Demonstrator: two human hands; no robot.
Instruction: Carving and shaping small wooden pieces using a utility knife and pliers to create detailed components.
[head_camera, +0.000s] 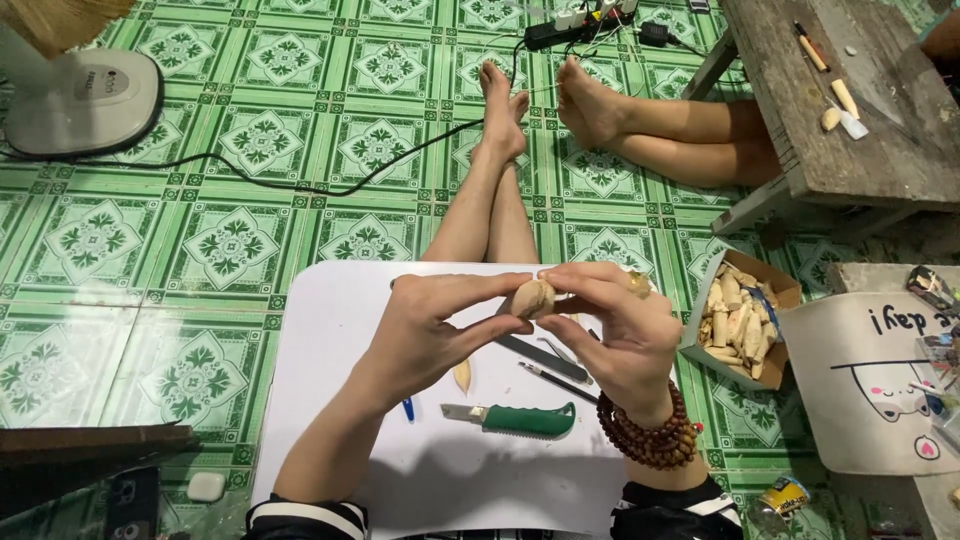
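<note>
Above the far edge of a white lap table (340, 330), held up between both hands: a small pale wooden piece (533, 297). Left hand (425, 335) reaching in from the left, thumb and forefinger pinched on the piece's left end. Right hand (620, 330) curled around from the right, fingertips closed on its right side; a brown bead bracelet (650, 430) at that wrist. Long axis of the piece roughly left to right, the rounded left end showing, the right end hidden by fingers; which end is the front, impossible to tell.

On the table beneath the hands: a green-handled folding saw (515, 418) lying left to right near the near edge, a dark flat blade (545, 357) and a thin pencil-like tool (555, 381) slanting toward the right, a pale wood sliver (461, 375). Bare white surface along the table's left half and near edge.

Right of the table, just beside it: an open cardboard box (740, 320) full of pale wood pieces. Far right: a low wooden bench (850, 120). Far left: a grey fan base (80, 100) on green patterned floor tiles (230, 240), a black cable crossing them. Another person's bare legs (650, 130) stretched across the far floor.
</note>
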